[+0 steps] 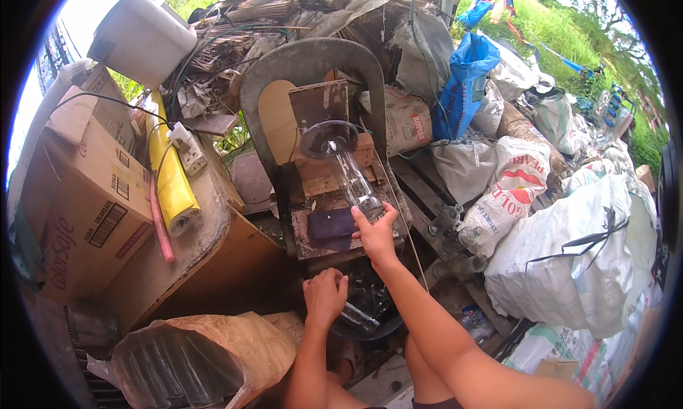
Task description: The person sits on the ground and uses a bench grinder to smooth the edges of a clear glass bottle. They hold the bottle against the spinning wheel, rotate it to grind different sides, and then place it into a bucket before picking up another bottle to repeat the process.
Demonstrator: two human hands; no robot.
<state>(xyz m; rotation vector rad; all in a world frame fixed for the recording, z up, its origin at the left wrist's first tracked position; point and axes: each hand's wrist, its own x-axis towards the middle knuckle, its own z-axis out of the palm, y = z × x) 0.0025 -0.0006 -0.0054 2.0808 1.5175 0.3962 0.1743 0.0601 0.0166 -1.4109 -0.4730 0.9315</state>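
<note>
Includes a colourless, long-necked glass bottle [351, 178], a dark purplish, flat square pad [332, 229] and a grey-black, arched plastic chair back [255, 99]. Adds a yellow, rolled sheet [171, 168], a pinkish-red, slender tube [161, 227] and 1 tan, boxy cardboard carton [91, 185] printed purple. Runs to a blue, upright plastic sack [464, 85] and a white, bulging woven sack [514, 185] patterned in red.

- can you see the whole bottle [352, 175]?
- no, the right hand [375, 232] covers part of its near end, and the far end is hard to make out against the dark cup [327, 135].
- and the left hand [325, 295]?
- its fingers curl in, so i can't tell whether it holds anything.
- the tub [370, 335] below?
- mostly shadowed; the glass [361, 315] inside is unclear. the lower edge cuts off both arms.
</note>
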